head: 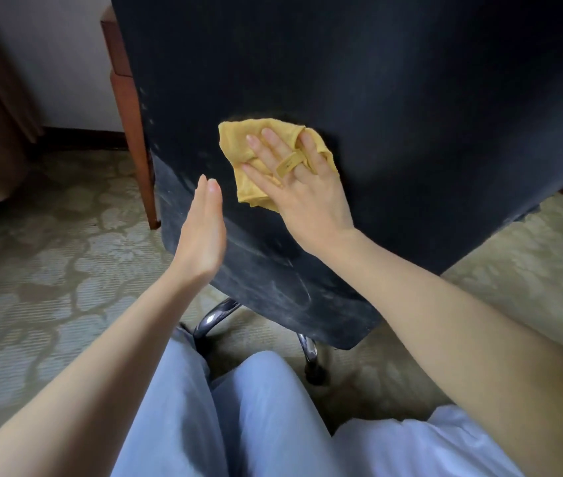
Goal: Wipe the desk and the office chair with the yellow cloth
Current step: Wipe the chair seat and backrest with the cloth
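My flat right hand is pressing the crumpled yellow cloth onto the dusty black chair back; left hand flat, apart

Crumpled yellow cloth against dark chair back

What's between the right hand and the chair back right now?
The yellow cloth, spread flat under the right hand against the dark chair back; the head view shows it.

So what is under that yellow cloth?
The crumpled yellow cloth lies against the dark office chair back, pressed by the right hand. The patch directly beneath is covered, so unseen.
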`<state>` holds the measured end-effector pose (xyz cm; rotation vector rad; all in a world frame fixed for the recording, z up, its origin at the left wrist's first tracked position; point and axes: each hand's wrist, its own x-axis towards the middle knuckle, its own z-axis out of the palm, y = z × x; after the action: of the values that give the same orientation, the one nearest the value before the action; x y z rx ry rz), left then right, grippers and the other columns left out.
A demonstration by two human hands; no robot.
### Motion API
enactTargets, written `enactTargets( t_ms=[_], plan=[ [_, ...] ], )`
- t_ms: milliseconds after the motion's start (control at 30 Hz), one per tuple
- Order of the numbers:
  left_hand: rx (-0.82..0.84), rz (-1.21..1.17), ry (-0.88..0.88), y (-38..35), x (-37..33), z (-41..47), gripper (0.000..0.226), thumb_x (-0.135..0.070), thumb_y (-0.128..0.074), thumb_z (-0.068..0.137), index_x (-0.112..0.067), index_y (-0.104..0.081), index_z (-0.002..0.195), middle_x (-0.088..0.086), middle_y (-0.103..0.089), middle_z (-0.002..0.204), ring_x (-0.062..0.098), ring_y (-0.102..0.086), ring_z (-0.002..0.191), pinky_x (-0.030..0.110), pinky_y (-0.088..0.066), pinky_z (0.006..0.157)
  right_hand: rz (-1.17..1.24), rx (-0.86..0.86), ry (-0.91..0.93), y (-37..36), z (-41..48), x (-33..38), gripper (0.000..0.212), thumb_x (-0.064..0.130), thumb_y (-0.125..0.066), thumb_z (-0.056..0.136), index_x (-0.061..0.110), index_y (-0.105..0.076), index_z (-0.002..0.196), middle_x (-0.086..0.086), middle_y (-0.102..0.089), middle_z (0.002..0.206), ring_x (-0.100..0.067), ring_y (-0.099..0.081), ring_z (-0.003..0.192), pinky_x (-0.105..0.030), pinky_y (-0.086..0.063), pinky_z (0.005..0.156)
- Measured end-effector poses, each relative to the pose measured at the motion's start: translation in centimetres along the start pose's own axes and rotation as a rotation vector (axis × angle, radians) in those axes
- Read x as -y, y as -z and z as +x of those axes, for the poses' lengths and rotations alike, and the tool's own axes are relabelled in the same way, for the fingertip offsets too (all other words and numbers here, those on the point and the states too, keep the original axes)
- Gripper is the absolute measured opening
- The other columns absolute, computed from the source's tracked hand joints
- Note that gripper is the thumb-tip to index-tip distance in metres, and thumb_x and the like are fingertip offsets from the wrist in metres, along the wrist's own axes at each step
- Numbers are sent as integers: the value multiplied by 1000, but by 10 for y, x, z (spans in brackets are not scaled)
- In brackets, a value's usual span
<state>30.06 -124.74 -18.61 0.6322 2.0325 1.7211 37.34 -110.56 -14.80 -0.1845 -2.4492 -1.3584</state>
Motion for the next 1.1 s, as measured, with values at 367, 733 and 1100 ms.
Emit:
enactTargets(
  t_ms=[367, 733, 1100],
  plan=[
    [-19, 30, 90, 4, 12, 30, 60, -51, -13, 101, -24, -6, 154, -13, -4, 160, 4, -3, 146, 38, -6, 121, 157, 450, 401, -58, -78, 79, 66, 21, -25, 101, 15, 23, 146, -2, 30, 153, -18, 27, 140, -36, 18, 111],
    [-99, -84, 118, 1, -6, 45, 59, -50, -13, 101, -25, -7, 154, -7, -1, 161, 10, -2, 147, 38, -1, 120, 180, 237, 440, -81, -151, 10, 75, 12, -48, 86, 39, -5, 143, 18, -6, 153, -4, -20, 141, -36, -16, 116],
    [-306, -102, 62, 50, -37, 74, 63, -49, -13, 101, -16, -2, 154, 2, 2, 161, 18, -1, 148, 40, -4, 120, 123, -78, 174, -55, -109, -42, 62, -4, -29, 90, 27, -33, 143, 7, -28, 150, -13, -25, 136, -38, -18, 111]
  ],
)
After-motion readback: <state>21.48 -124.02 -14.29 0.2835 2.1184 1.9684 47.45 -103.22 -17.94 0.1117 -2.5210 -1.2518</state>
